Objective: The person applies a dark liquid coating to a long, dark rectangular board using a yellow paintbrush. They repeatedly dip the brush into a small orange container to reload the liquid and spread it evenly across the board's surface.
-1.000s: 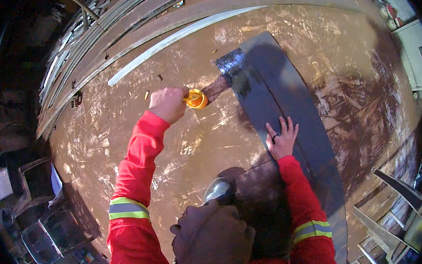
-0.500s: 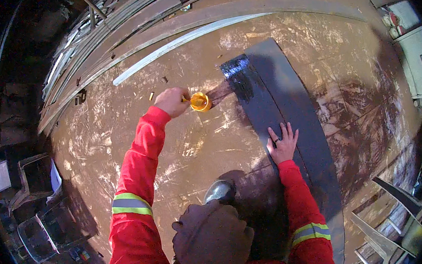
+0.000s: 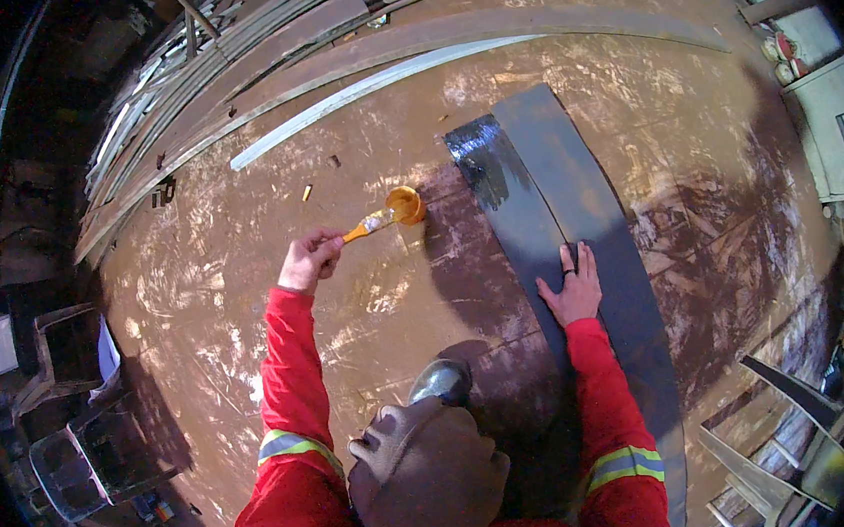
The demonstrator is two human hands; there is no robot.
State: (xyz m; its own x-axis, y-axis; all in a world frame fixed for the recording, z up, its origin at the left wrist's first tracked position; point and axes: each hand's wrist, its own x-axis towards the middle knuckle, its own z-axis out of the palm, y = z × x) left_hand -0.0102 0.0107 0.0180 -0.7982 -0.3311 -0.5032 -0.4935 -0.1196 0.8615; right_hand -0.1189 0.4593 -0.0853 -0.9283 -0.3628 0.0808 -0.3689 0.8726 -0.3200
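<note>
My left hand [image 3: 312, 260] is closed around the orange handle of a paintbrush [image 3: 368, 225]. The brush's head reaches the small yellow cup [image 3: 406, 204] on the brown floor; its bristles cannot be made out clearly against the cup. To the right lies a long dark grey metal piece [image 3: 542, 138] with a lengthwise line along it. Glossy black wet paint [image 3: 483, 163] coats part of its far left side. My right hand [image 3: 575, 285] rests flat on this metal piece, thumb apart and fingers stretched out, holding nothing.
Long metal bars [image 3: 322, 36] are stacked at the far left, with a pale strip [image 3: 376, 77] in front. A metal frame [image 3: 778, 433] stands at the lower right and a light cabinet [image 3: 832, 132] at the far right. My boot [image 3: 440, 382] is near the metal piece.
My left hand has drawn back toward me and slightly left, and the brush has tilted down so its handle and ferrule show. My right hand's fingers have come closer together on the metal.
</note>
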